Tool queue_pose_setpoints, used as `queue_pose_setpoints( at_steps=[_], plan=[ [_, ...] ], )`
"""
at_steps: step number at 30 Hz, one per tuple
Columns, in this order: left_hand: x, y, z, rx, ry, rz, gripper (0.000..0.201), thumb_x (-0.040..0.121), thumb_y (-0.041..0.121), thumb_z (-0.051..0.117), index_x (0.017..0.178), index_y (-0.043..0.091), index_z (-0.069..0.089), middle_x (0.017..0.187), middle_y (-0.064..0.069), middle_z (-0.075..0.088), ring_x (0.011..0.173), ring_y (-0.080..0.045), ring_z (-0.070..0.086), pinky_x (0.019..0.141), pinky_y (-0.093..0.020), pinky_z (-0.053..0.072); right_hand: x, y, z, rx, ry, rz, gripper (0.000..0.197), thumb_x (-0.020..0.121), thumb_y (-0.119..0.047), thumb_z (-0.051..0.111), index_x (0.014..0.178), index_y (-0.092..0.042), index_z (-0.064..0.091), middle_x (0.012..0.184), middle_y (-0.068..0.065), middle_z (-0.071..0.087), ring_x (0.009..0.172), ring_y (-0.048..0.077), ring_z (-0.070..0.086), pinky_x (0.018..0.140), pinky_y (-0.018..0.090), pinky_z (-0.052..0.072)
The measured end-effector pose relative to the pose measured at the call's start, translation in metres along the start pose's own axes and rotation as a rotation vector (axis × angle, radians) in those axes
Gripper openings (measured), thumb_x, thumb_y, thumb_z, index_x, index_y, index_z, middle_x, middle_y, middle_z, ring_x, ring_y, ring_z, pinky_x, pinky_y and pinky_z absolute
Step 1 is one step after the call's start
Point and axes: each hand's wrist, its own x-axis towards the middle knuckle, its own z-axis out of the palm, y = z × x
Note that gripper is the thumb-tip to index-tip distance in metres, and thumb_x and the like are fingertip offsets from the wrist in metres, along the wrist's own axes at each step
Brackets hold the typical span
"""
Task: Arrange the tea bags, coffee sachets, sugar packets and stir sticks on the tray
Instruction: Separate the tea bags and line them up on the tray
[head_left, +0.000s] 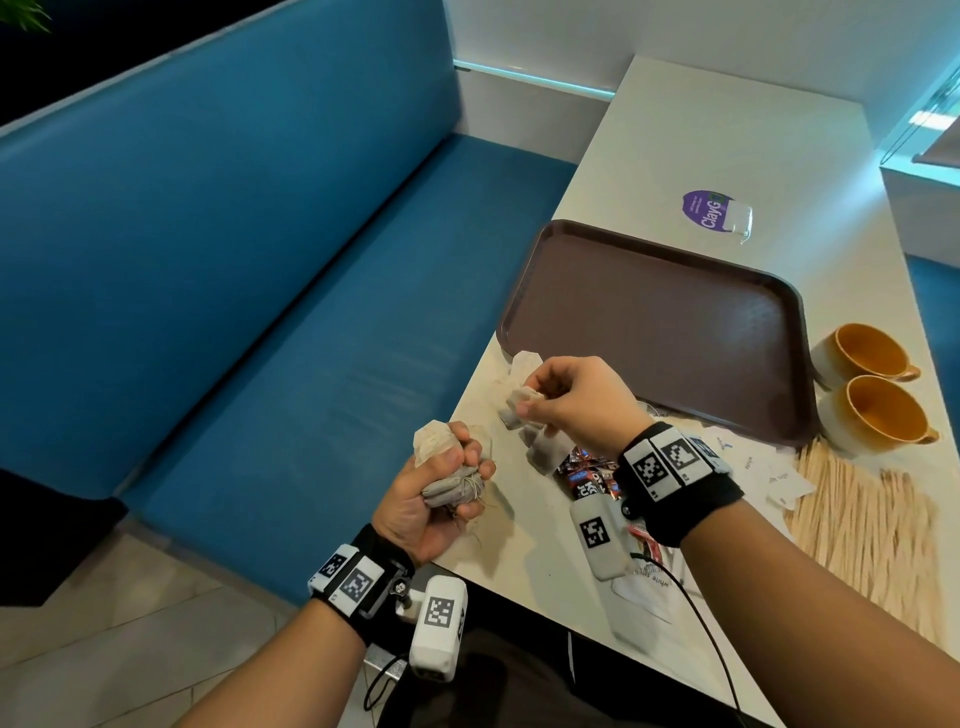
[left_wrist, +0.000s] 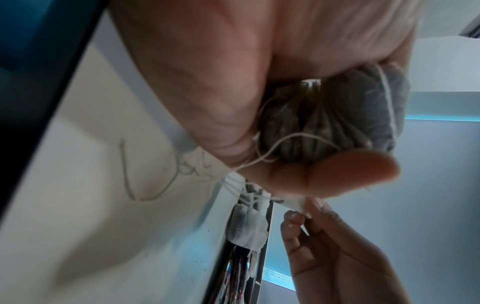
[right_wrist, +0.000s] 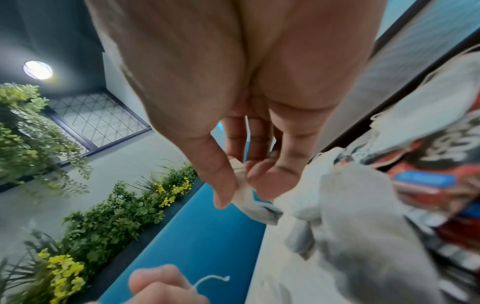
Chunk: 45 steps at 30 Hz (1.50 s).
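My left hand (head_left: 426, 499) squeezed a bunch of tea bags (head_left: 451, 483); my right hand (head_left: 576, 400) pinched one tea bag (head_left: 519, 402).

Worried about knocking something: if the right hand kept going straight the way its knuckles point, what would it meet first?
Probably the brown tray's near-left rim, just beyond the right hand; depth is uncertain.

Head view: evenly lit, sharp at centre, wide-angle bending toward the edges; faint sheen on the brown plastic tray (head_left: 655, 317). Both wrist views are soft and motion-blurred. A round ceiling lamp (right_wrist: 38, 69) glares in the right wrist view.
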Motion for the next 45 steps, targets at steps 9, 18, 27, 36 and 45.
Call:
queue_pose_setpoints(
  at_steps=[9, 18, 27, 36, 45],
  plan=[
    [-0.006, 0.001, 0.000, -0.009, -0.002, 0.048, 0.039, 0.066, 0.016, 0.090, 0.094, 0.016, 0.063, 0.081, -0.003, 0.055, 0.078, -0.018, 0.057, 0.039, -0.021, 0.044, 0.007, -0.017, 0.020, -0.014, -0.369, 0.021, 0.019, 0.081, -0.007, 0.084, 0.096, -0.002, 0.074, 0.074, 0.006, 0.073, 0.061, 0.015, 0.068, 0.066, 0.030, 0.060],
    [-0.005, 0.001, 0.001, -0.045, -0.007, 0.038, 0.039, 0.069, 0.011, 0.087, 0.097, 0.013, 0.060, 0.082, -0.005, 0.055, 0.078, -0.019, 0.059, 0.040, -0.021, 0.045, 0.019, -0.012, 0.052, -0.655, -0.267, -0.119, 0.045, 0.086, -0.016, 0.075, 0.130, -0.018, 0.064, 0.120, 0.005, 0.067, 0.111, 0.021, 0.062, 0.085, 0.024, 0.044],
    [-0.004, 0.001, 0.001, -0.039, -0.012, 0.028, 0.038, 0.073, 0.010, 0.085, 0.099, 0.012, 0.058, 0.083, -0.005, 0.054, 0.080, -0.019, 0.057, 0.041, -0.022, 0.045, 0.022, -0.004, 0.054, -0.640, -0.191, -0.143, 0.013, 0.078, -0.014, 0.074, 0.089, -0.021, 0.074, 0.087, -0.007, 0.050, 0.084, 0.019, 0.057, 0.067, 0.026, 0.043],
    [-0.004, 0.000, 0.002, -0.012, 0.025, 0.012, 0.043, 0.067, 0.018, 0.091, 0.098, 0.015, 0.061, 0.084, -0.004, 0.055, 0.079, -0.017, 0.059, 0.042, -0.021, 0.043, 0.000, 0.002, 0.017, -0.397, -0.076, -0.094, 0.006, 0.084, -0.018, 0.075, 0.080, -0.020, 0.072, 0.082, -0.006, 0.068, 0.065, 0.011, 0.064, 0.057, 0.017, 0.046],
    [0.004, -0.004, 0.007, 0.202, -0.050, -0.115, 0.054, 0.064, 0.013, 0.092, 0.109, 0.016, 0.062, 0.098, -0.008, 0.060, 0.106, -0.032, 0.065, 0.060, -0.039, 0.057, -0.049, 0.007, -0.048, -0.018, 0.094, -0.102, 0.007, 0.088, -0.020, 0.079, 0.084, -0.022, 0.073, 0.076, -0.001, 0.076, 0.066, 0.008, 0.067, 0.066, 0.023, 0.051]
  ],
)
